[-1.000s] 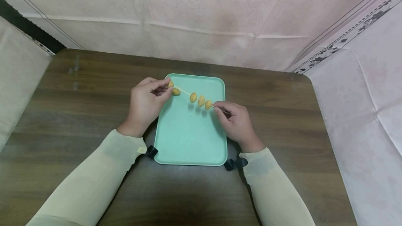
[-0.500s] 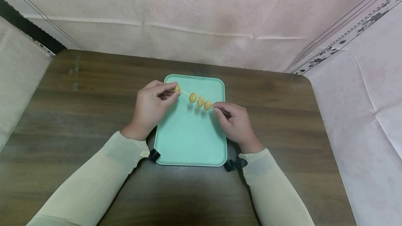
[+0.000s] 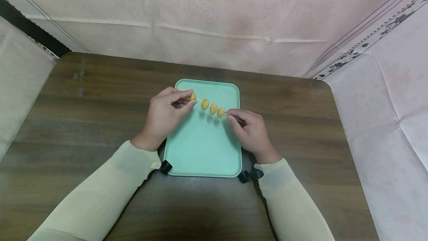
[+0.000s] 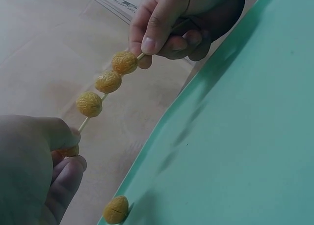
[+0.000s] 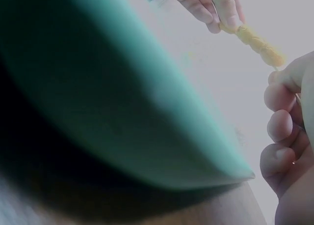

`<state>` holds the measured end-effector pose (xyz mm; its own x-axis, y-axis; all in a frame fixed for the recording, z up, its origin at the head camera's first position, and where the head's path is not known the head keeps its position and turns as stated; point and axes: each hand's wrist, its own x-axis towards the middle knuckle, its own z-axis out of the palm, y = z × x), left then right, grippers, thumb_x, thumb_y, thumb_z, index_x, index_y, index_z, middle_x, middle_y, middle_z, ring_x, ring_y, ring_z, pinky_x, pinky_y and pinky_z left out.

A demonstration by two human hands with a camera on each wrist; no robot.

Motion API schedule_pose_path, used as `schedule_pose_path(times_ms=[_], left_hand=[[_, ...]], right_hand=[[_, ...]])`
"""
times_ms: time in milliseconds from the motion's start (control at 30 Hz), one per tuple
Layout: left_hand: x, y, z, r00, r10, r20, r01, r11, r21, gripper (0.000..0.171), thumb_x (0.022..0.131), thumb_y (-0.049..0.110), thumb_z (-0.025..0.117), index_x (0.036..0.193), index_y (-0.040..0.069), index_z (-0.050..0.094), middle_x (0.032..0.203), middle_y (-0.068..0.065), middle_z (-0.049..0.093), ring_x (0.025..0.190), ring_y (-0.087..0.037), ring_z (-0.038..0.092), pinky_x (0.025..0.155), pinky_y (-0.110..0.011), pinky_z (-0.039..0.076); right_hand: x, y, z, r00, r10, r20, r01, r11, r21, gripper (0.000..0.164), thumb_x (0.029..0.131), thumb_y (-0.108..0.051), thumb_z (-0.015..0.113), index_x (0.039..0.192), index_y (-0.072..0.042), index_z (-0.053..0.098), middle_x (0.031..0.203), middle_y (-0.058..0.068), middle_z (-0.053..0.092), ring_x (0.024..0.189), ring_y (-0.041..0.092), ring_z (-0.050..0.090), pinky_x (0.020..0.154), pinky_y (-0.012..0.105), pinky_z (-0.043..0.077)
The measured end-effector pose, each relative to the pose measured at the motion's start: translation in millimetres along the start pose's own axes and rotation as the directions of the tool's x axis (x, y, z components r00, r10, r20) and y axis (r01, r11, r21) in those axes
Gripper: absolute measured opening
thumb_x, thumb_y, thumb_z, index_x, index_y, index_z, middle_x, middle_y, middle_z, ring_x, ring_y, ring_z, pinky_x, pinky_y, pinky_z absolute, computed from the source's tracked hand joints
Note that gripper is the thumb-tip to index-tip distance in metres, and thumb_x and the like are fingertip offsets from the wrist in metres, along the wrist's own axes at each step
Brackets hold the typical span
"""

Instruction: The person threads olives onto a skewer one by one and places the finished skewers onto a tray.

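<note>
One left hand (image 3: pixel 165 112): thumb and fingers are closed in a pinch on a wrinkled yellow ball (image 3: pixel 192 96), which is partly covered by the fingertips.
Right hand (image 3: pixel 249 129): a thin pale skewer (image 4: pixel 85 124) is gripped between thumb and curled fingers.
Skewer: it is held aslant over the tray (image 3: pixel 204 151), between both hands, with the pinched ball in line with it.
Threaded balls (image 3: pixel 213 108): three are carried in a row, one just beside the right fingertips; a short bare length is left before the pinched one.
Loose ball (image 4: pixel 116 210): it is seen in the left wrist view, resting by the tray's rim.
Tray: mint-green and round-cornered, it is set on a dark wooden table (image 3: pixel 100 122).
Cloth (image 3: pixel 200 10): pale and creased, it is hung behind the table.
</note>
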<state>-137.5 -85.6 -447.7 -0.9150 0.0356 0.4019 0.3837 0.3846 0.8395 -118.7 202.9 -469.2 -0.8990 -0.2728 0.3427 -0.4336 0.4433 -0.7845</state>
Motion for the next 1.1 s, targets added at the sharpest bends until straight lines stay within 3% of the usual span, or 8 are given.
schedule_pose_path(times_ms=[200, 567, 1100], left_hand=[[-1.0, 2.2, 1.3, 1.000, -0.019, 0.021, 0.019, 0.999, -0.041, 0.032, 0.097, 0.008, 0.090, 0.128, 0.003, 0.084, 0.109, -0.008, 0.075, 0.095, -0.017, 0.083, 0.086, -0.016, 0.066], [-2.3, 1.1, 3.6, 0.999, 0.004, 0.043, -0.001, 0.997, -0.081, 0.031, 0.097, 0.007, 0.089, 0.127, 0.003, 0.085, 0.109, -0.008, 0.076, 0.094, -0.020, 0.083, 0.086, -0.018, 0.067], [-2.3, 1.5, 3.9, 0.998, 0.035, 0.049, -0.030, 0.995, -0.098, 0.031, 0.097, 0.010, 0.090, 0.128, 0.007, 0.086, 0.111, -0.005, 0.079, 0.094, -0.018, 0.083, 0.088, -0.020, 0.067]], right_hand=[[-0.2, 1.0, 0.2, 1.000, -0.010, -0.003, 0.010, 1.000, 0.007, 0.015, 0.110, -0.013, 0.075, 0.120, -0.008, 0.085, 0.096, 0.004, 0.077, 0.075, 0.016, 0.059, 0.065, 0.022, 0.050], [-0.9, 1.5, 0.3, 1.000, -0.014, -0.001, 0.014, 1.000, 0.002, 0.015, 0.110, -0.013, 0.075, 0.120, -0.008, 0.085, 0.098, 0.004, 0.079, 0.076, 0.016, 0.059, 0.065, 0.022, 0.050], [-0.6, 2.9, 0.9, 1.000, -0.026, -0.010, 0.026, 0.999, 0.031, 0.015, 0.111, -0.014, 0.074, 0.120, -0.010, 0.086, 0.088, 0.001, 0.072, 0.071, 0.015, 0.056, 0.062, 0.022, 0.047]])
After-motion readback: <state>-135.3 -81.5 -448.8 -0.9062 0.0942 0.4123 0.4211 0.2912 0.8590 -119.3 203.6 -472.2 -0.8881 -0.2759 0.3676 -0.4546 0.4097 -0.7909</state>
